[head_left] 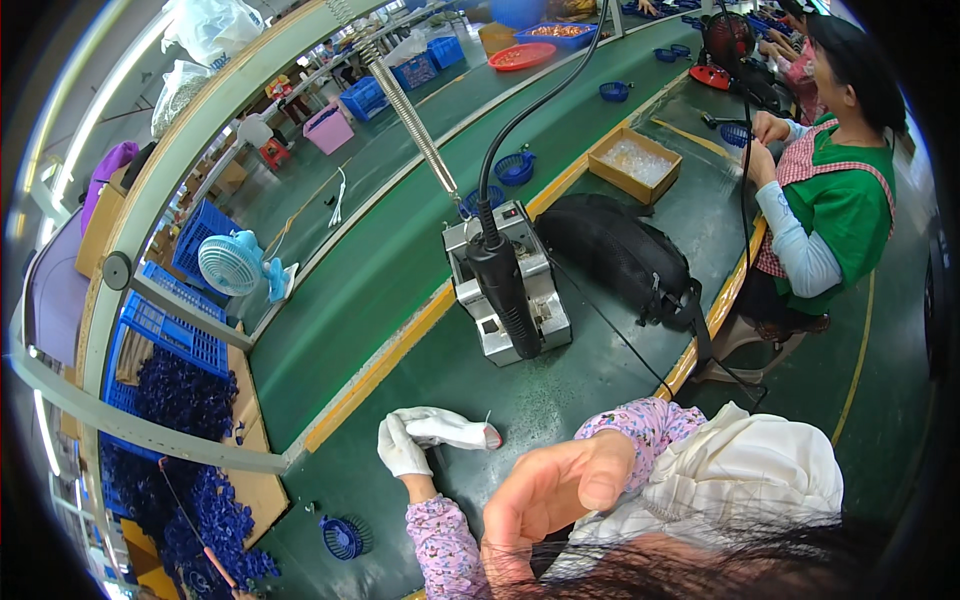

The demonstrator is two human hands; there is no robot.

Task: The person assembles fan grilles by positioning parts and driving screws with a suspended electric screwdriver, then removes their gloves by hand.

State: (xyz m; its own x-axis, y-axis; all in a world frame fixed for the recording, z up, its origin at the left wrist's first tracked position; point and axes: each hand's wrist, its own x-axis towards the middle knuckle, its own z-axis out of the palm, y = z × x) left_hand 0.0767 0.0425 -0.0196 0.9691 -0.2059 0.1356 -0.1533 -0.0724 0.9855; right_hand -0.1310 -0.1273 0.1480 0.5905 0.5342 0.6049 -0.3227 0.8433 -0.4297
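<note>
My left hand (pixel 404 448) wears a white knitted glove. Its fingers are closed on the near end of a second white glove (pixel 452 428), whose red-edged cuff points right over the green tabletop. Bare and raised close to the camera, my right hand (pixel 560 490) has its fingers loosely curved and its thumb apart, with nothing seen in it. Part of its fingers is cut off low in the view. A blue basket-like plastic part (pixel 342 538) lies left of my left forearm. Beyond my hands, a black corded power tool (pixel 505 300) stands at a metal fixture (pixel 553 318).
A coiled spring (pixel 410 115) hangs above the fixture. A black bag (pixel 625 255) and a box of small clear pieces (pixel 635 165) lie right of it. A green belt (pixel 380 290) runs along the far side. Blue parts (pixel 190 400) heap left. A co-worker (pixel 830 190) sits right.
</note>
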